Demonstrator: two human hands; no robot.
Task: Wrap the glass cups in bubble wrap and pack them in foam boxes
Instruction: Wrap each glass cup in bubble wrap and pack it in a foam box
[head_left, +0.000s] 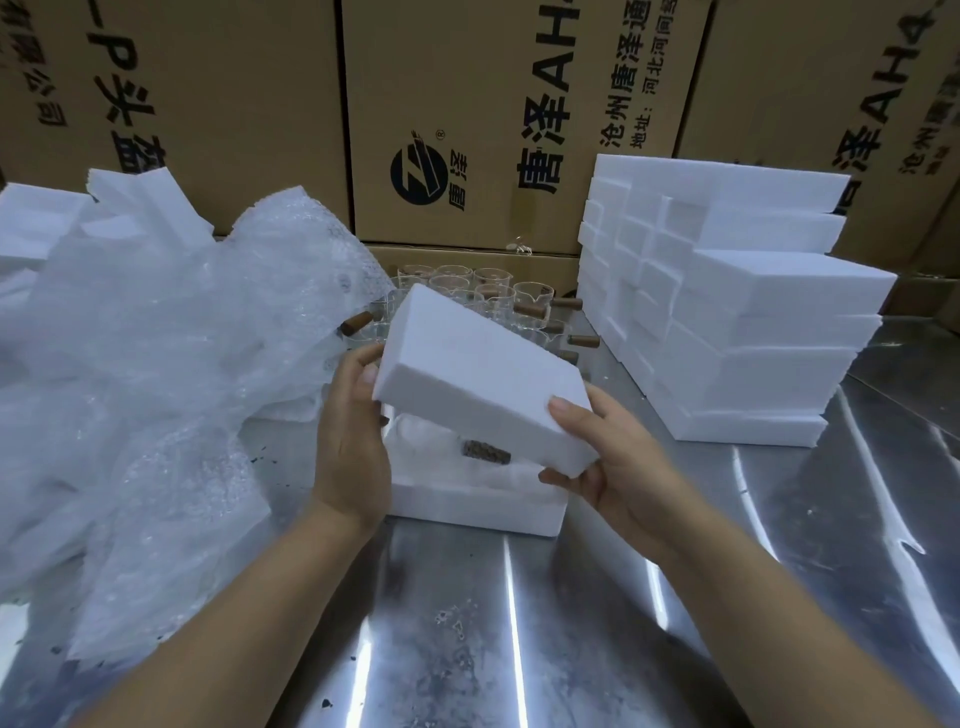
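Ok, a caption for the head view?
Left hand and right hand hold a tilted foam lid over a cup in its foam box.

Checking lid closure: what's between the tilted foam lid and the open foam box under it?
Head view: a bubble-wrapped cup, its brown handle showing, lies in the foam box under the tilted foam lid.

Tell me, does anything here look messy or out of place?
Mostly tidy. The foam lid, gripped by the left hand and right hand, is tilted above the open foam box, not yet seated. Small dark specks litter the steel table near the heaped bubble wrap.
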